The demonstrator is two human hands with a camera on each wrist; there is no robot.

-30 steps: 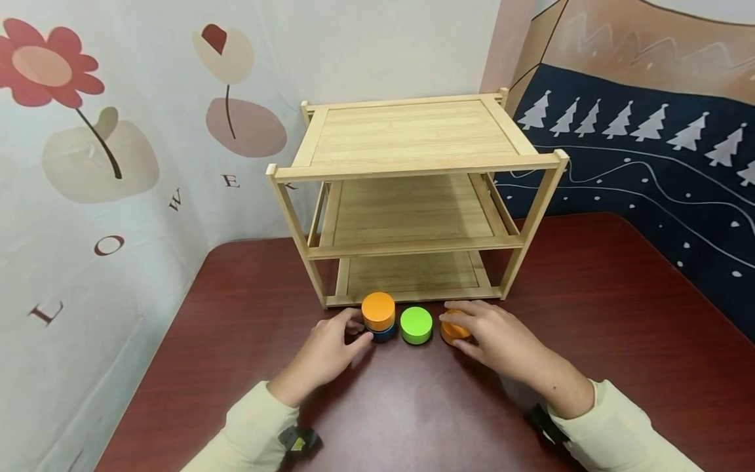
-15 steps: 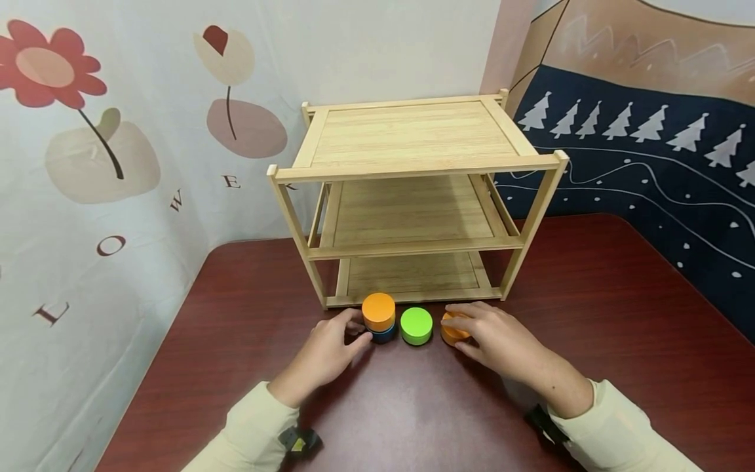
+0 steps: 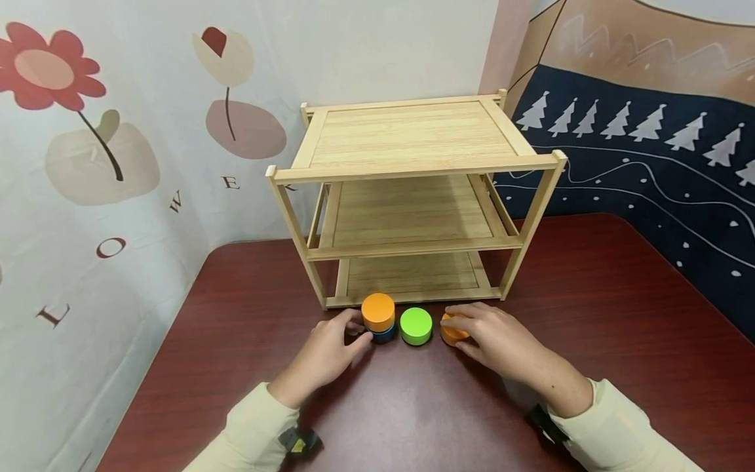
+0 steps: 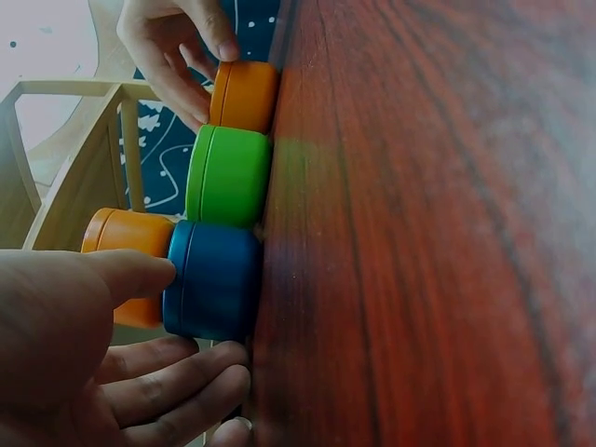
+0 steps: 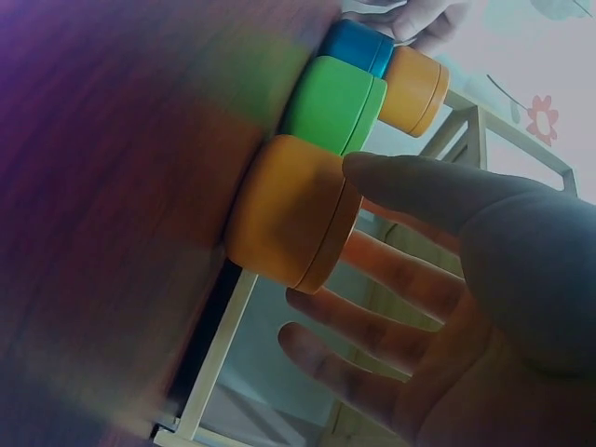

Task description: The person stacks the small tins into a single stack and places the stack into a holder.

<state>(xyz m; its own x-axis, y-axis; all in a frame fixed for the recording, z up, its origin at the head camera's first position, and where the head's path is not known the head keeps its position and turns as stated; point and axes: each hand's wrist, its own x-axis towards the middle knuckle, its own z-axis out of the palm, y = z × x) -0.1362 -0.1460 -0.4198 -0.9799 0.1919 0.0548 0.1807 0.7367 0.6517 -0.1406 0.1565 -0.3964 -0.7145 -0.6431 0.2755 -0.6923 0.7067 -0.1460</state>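
My left hand stays beside a two-jar stack, an orange jar on a dark blue jar. Its thumb touches near the seam between them, and its loosely bent fingers lie along the stack's left side without reaching round it. A bright green jar stands alone to the right of the stack. On the far right of the row is a second orange jar, partly covered by my right hand. That hand's thumb and fingers hold it near the lid from opposite sides. All the jars are upright.
A three-tier wooden shelf stands right behind the jars, its front bottom rail close to them. Everything sits on a dark red wooden table. Patterned wall cloths enclose the back and left.
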